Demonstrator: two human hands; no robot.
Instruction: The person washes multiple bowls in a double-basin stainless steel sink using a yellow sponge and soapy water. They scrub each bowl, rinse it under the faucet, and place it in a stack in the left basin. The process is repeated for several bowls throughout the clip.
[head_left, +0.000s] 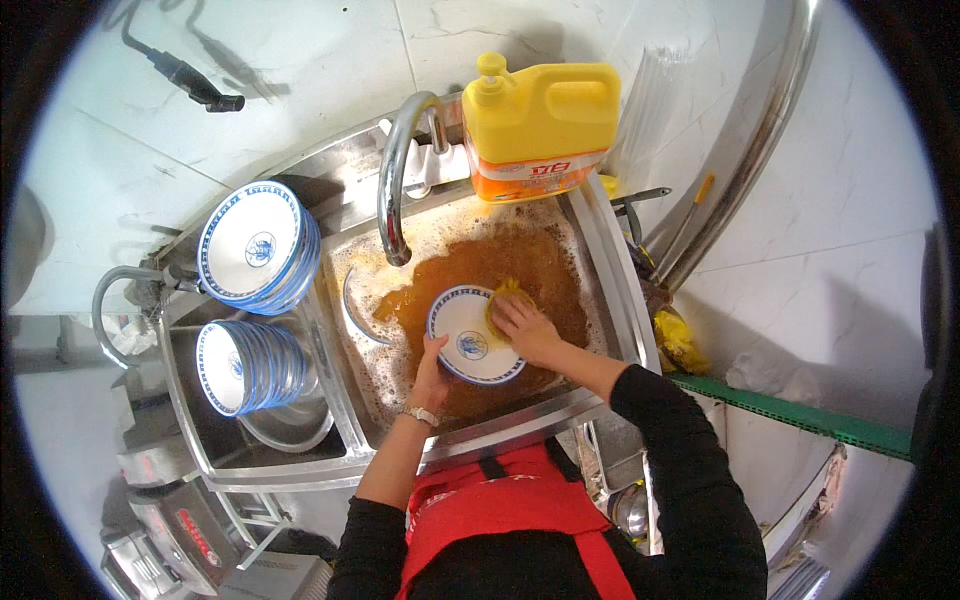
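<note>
My left hand (430, 373) grips the near left rim of a white bowl (463, 311) with a blue patterned border and a blue emblem in its middle. Against the bowl's right side, my right hand (529, 327) presses a yellow scrubbing pad (498, 321). The bowl is held above brown, foamy water (480, 259) in the right basin of a steel sink. To its left, the curved blue rim of another dish (352, 309) shows in the foam; most of that dish is hidden.
Two stacks of matching bowls, an upper stack (251, 247) and a lower stack (251, 367), stand at the left basin. A curved chrome faucet (391, 187) reaches over the water. Behind the right basin stands a yellow detergent jug (544, 112) with a pump. A green ledge (795, 416) extends rightward.
</note>
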